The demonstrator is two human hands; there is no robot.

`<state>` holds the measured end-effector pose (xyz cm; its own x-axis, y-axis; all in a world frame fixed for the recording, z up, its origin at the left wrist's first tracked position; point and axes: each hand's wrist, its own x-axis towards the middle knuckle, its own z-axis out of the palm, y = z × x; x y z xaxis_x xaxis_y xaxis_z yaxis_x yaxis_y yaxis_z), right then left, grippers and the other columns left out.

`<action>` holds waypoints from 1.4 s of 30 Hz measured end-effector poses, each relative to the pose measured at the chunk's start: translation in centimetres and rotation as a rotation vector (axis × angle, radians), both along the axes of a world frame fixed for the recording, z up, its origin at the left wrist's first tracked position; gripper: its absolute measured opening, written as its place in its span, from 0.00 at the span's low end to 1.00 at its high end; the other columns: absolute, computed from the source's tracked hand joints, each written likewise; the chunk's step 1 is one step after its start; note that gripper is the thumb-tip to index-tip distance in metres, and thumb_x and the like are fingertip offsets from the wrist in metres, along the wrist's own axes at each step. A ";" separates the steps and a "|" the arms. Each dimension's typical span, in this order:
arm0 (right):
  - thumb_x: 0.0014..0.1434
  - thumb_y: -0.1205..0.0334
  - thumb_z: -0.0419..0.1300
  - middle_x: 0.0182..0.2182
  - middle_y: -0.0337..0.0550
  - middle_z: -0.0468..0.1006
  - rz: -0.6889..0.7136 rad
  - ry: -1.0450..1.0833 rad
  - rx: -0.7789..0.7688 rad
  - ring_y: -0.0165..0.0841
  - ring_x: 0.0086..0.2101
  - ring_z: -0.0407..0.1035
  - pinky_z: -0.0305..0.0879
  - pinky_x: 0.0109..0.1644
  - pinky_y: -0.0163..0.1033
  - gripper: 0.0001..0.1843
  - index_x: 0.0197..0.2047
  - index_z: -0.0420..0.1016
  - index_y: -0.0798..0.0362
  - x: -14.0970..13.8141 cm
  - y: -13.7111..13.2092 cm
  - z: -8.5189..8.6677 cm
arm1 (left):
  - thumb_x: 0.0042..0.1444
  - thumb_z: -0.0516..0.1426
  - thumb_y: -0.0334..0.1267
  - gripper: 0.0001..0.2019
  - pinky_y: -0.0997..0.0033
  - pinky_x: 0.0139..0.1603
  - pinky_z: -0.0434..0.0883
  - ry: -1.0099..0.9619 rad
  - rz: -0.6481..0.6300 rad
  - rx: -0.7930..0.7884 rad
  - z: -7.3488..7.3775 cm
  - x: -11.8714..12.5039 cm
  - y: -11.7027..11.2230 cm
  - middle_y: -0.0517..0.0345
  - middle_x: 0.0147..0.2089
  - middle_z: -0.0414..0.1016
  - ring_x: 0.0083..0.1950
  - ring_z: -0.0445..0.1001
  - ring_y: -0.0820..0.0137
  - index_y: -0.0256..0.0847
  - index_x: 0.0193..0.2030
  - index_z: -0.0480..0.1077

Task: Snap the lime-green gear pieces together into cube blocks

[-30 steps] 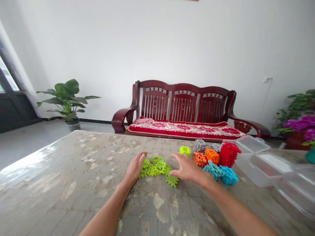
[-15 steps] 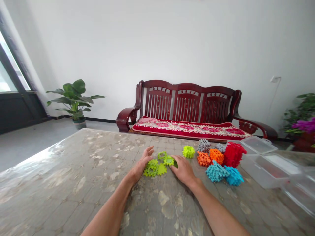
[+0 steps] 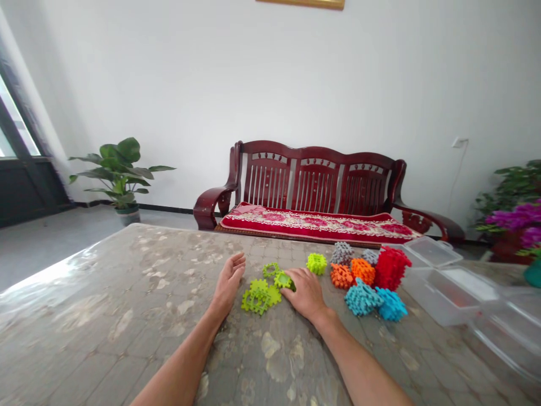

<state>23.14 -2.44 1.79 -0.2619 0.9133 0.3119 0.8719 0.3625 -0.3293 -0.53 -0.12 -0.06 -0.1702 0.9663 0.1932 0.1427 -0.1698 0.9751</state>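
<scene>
1. The person's left forearm rises from the bottom edge, left of centre, and angles up toward the middle; the left hand point(image 3: 229, 279) lies at centre, a little below mid-height, its inner side turned toward the right of the frame.
2. That hand is released: its fingers are loosely extended toward the top of the frame, and it holds nothing, standing just beside the green pile and apart from it.
3. The right forearm comes up from the lower right and slants inward; the right hand point(image 3: 305, 292) sits just right of centre, back uppermost, with the wrist toward the lower right.
4. Its thumb and fingers are bent around the right side of a green toothed piece point(image 3: 283, 279), grasping it by that edge.
5. The grasped piece is bright yellow-green, squarish, with stubby teeth along its rim and a paler middle; it sits slightly right of centre in the lower half.
6. Below and left of it, between the hands, a loose green pile point(image 3: 256, 299) shows overlapping flat pieces, some with openwork centres, in the same colour.
7. Above the pile, a green open frame point(image 3: 271, 269) lies apart on the patterned tablecloth point(image 3: 169, 332), its toothed outline surrounding a large hole.
</scene>
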 end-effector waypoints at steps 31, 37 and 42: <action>0.55 0.66 0.58 0.50 0.47 0.79 -0.157 0.178 0.173 0.41 0.52 0.70 0.63 0.59 0.46 0.26 0.58 0.72 0.52 5.4 2.8 2.2 | 0.44 0.55 0.33 0.18 0.63 0.54 0.71 0.092 0.048 0.000 -1.1 -0.1 0.8 0.53 0.40 0.81 0.45 0.78 0.62 0.38 0.42 0.77; 0.57 0.58 0.62 0.53 0.47 0.78 -0.009 0.040 0.022 0.42 0.53 0.69 0.60 0.60 0.45 0.23 0.56 0.75 0.51 0.3 0.3 1.6 | 0.44 0.54 0.32 0.17 0.63 0.54 0.72 0.108 0.052 0.000 -0.9 0.0 0.8 0.54 0.40 0.81 0.45 0.78 0.62 0.38 0.41 0.77; 0.59 0.56 0.61 0.54 0.49 0.78 -0.041 -0.073 -0.011 0.44 0.54 0.68 0.59 0.61 0.46 0.25 0.59 0.72 0.52 -0.8 0.2 0.6 | 0.45 0.53 0.31 0.17 0.64 0.54 0.72 0.124 0.058 -0.001 -0.9 0.1 0.8 0.55 0.39 0.81 0.44 0.78 0.63 0.38 0.41 0.77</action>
<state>22.33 -2.25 2.42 -0.2459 0.9271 0.2828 0.9077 0.3226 -0.2683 -0.38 0.65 -0.92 -0.2011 0.9556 0.2155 0.2716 -0.1570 0.9495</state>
